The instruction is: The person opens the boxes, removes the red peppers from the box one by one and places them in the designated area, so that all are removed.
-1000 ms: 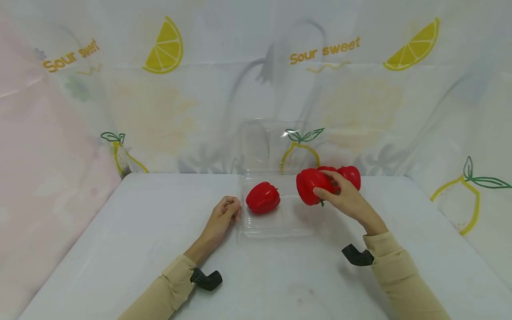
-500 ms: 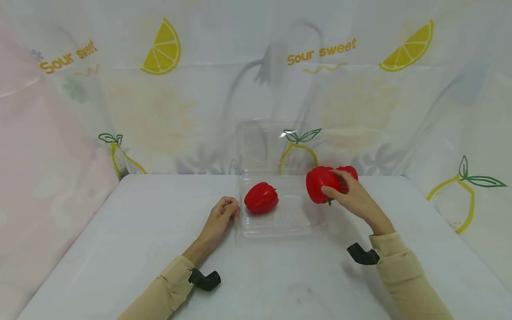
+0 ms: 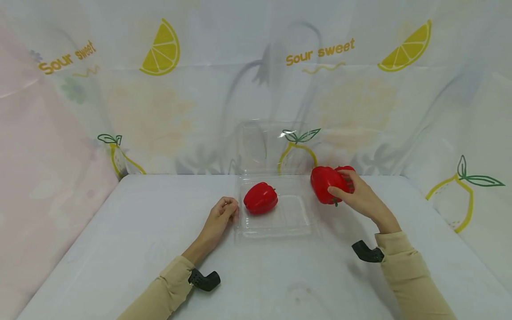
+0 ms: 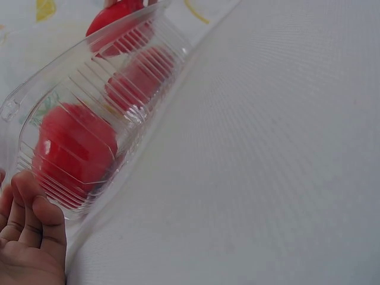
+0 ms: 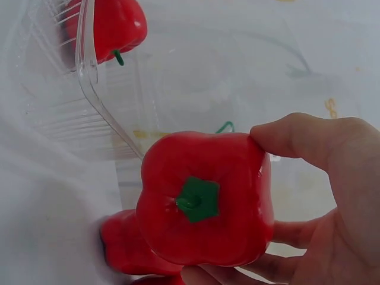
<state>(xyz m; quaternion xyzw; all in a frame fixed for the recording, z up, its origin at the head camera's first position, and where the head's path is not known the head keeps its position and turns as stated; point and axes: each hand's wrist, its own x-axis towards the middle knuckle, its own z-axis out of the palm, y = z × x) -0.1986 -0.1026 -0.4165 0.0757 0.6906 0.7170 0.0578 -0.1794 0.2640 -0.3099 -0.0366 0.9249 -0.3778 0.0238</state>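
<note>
In the head view, my right hand (image 3: 362,200) grips a red bell pepper (image 3: 326,184) off the right side of a clear plastic container (image 3: 294,229). Its green stem (image 5: 199,199) faces the right wrist camera, with thumb and fingers around the body. Another red bell pepper (image 3: 261,198) lies inside the container, towards its left. My left hand (image 3: 220,218) rests at the container's left edge with fingers loosely curled. In the left wrist view, its fingers (image 4: 27,190) are beside the container wall; whether they pinch it is hidden.
More red bell peppers (image 5: 127,243) lie on the white table (image 3: 160,231) beyond the held one, partly hidden by it. The container's clear lid (image 3: 254,146) stands raised at the back, before a lemon-printed curtain (image 3: 224,89).
My right hand has moved right with its bell pepper, from over the container's right part to beside it, in front of the other peppers. The left hand stays at the container's edge.
</note>
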